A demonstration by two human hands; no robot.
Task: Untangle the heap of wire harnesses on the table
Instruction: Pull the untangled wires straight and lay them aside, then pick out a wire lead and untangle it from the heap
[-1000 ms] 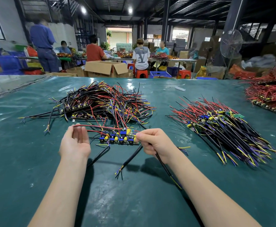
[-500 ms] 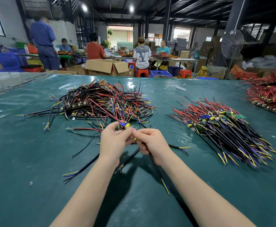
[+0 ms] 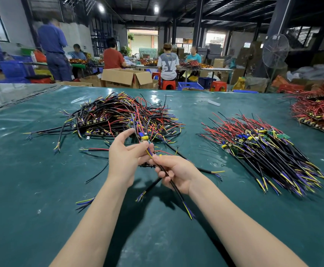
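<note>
Three piles of wiring lie on the green table point(image 3: 32, 189). At the left is the tangled heap of wire harnesses point(image 3: 118, 116), black, red, yellow and purple leads crossing every way, with one loose red-and-black wire point(image 3: 95, 149) lying just in front of it. Near the heap's front edge the left hand point(image 3: 126, 158) pinches one harness point(image 3: 147, 151) between thumb and bent fingers, its forefinger sticking out straight. That harness has a small blue and yellow part at its top; whether it is free of the heap is hard to tell. The right hand point(image 3: 174, 174), touching the left, curls round two black cables of the same harness, whose stripped ends hang below. Further right lies a combed pile point(image 3: 263, 155) with leads running one way. At the far right edge sits a mostly red pile point(image 3: 315, 110).
</note>
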